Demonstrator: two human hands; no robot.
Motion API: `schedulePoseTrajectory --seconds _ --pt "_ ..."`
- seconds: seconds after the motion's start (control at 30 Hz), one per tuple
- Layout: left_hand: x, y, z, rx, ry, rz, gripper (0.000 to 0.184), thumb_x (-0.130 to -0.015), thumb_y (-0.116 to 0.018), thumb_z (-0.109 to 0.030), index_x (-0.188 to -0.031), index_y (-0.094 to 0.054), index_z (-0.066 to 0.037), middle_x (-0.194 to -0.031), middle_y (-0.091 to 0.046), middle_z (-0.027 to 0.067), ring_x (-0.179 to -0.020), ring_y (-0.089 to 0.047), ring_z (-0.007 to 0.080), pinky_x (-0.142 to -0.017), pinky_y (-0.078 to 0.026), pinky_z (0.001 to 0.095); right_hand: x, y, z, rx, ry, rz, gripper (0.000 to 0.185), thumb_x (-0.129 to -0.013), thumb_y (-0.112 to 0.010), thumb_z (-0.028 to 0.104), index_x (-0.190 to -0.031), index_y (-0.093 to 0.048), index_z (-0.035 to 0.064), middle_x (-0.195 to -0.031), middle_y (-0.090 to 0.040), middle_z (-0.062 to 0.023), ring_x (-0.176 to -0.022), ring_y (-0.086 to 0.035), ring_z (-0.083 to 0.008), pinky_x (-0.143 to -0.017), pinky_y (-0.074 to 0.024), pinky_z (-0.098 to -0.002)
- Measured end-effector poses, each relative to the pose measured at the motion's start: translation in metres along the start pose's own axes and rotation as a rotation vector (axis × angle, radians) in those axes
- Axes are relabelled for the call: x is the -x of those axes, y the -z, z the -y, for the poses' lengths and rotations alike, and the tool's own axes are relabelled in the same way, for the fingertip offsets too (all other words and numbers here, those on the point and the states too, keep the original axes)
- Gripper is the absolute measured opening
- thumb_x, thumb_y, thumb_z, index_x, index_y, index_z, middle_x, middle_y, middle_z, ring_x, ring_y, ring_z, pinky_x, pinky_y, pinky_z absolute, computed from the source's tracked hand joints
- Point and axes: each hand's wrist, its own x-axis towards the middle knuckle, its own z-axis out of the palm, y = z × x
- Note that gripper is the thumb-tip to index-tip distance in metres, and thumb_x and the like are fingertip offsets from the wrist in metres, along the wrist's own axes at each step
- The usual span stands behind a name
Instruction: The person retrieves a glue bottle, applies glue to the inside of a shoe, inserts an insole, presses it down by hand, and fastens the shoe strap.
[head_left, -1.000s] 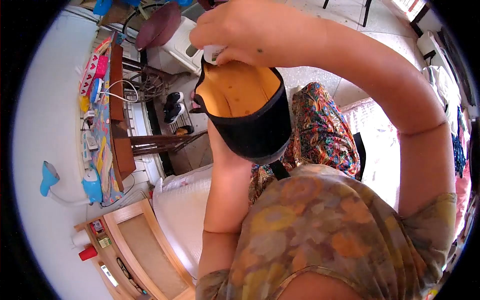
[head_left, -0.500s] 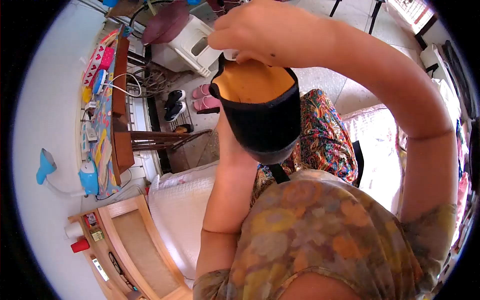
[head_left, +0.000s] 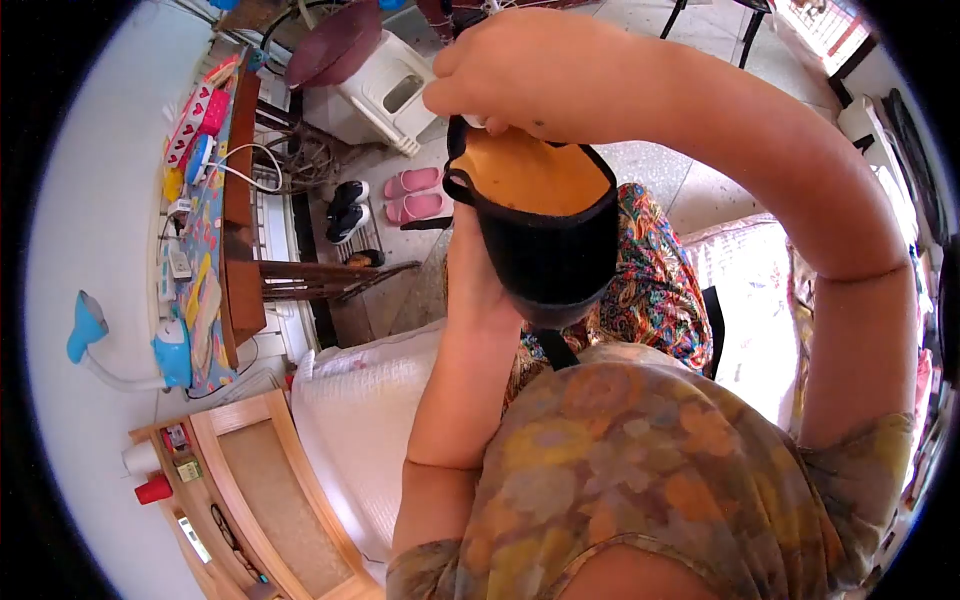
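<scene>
A black shoe [head_left: 550, 245] with a soft dark outside and an orange lining is held up in front of my chest, its opening tilted towards me. My left hand [head_left: 482, 262] reaches up behind its left side and supports it; the fingers are hidden by the shoe. My right hand [head_left: 530, 75] curls over the far rim from above, its fingertips closed at the edge and the thumb side just inside the opening. A black loop stands out at the rim's left, and a black strap sticks out to the left of my left wrist.
Pink slippers [head_left: 414, 196] and black shoes [head_left: 347, 210] lie on the floor at left. Beyond them stands a white plastic stool [head_left: 390, 95]. A cluttered table [head_left: 240, 190] runs along the left wall, above a wooden headboard [head_left: 285, 490]. Bedding [head_left: 350, 420] lies beside me.
The shoe has shifted slightly right and down, with both hands still at it. More of the pink slippers shows now. The loop at the rim is clearer.
</scene>
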Motion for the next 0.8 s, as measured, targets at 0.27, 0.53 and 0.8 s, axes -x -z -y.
schedulePoseTrajectory --seconds 0.27,0.53,0.8 --pt "0.003 0.004 0.0 -0.095 -0.012 -0.131 0.049 -0.088 -0.032 -0.043 -0.123 -0.034 -0.008 -0.12 -0.044 0.0065 -0.109 -0.044 0.0199 -0.091 -0.038 0.035 -0.007 -0.002 -0.003 0.06 0.012 0.08 0.015 -0.068 -0.057 0.005 -0.082 -0.056 0.0004 -0.077 -0.058 -0.0155 -0.076 -0.059 -0.0297 -0.063 -0.0481 -0.0366" --pt "0.006 0.005 0.0 -0.086 0.004 -0.173 0.05 -0.088 -0.034 -0.043 -0.123 -0.035 -0.008 -0.122 -0.043 0.0063 -0.11 -0.043 0.0193 -0.092 -0.036 0.0341 0.0 0.008 -0.001 0.003 -0.002 0.098 0.015 -0.069 -0.057 0.008 -0.082 -0.057 0.0019 -0.076 -0.059 -0.016 -0.074 -0.06 -0.0299 -0.064 -0.0481 -0.0366" --pt "0.002 0.004 0.001 -0.103 -0.059 -0.14 0.05 -0.088 -0.034 -0.043 -0.123 -0.035 -0.008 -0.122 -0.042 0.0062 -0.11 -0.043 0.02 -0.092 -0.036 0.0344 -0.003 0.003 -0.006 -0.122 -0.066 0.115 0.015 -0.069 -0.056 0.008 -0.082 -0.057 0.0009 -0.075 -0.058 -0.0168 -0.072 -0.058 -0.0328 -0.061 -0.0467 -0.0385"
